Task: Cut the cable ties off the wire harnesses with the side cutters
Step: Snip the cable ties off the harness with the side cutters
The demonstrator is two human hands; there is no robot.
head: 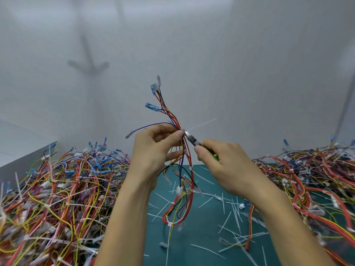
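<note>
Here nothing plainly reads as a container: a grey panel [28,158] stands at the far left behind the wires, and it cannot be told whether it is the wall of a box. The loose stock lies in two heaps on a green mat [201,237] on the desk, a large pile of harnesses [57,189] on the left and a second pile [317,179] on the right, both tangles of red, yellow, blue and black wire with white ties and blue terminals. Between them the mat is strewn with cut tie pieces [234,212]. Above this gap the left hand [153,148] holds one wire harness [187,150] upright in the air, its grip closed round the bundle with the thumb tip pressed against the wires. Blue terminals [151,106] fan out above the hand, and the rest of the harness hangs down toward the mat, where a white connector [179,189] dangles. The right hand [221,162] has its grip curled tight round the green handle of the side cutters [193,140]. The metal tip of the cutters points up and left to a cable tie [201,124] on the bundle, just beside the left thumb; the tie's thin tail sticks out to the upper right. Whether the blades are closed on the tie cannot be told.
</note>
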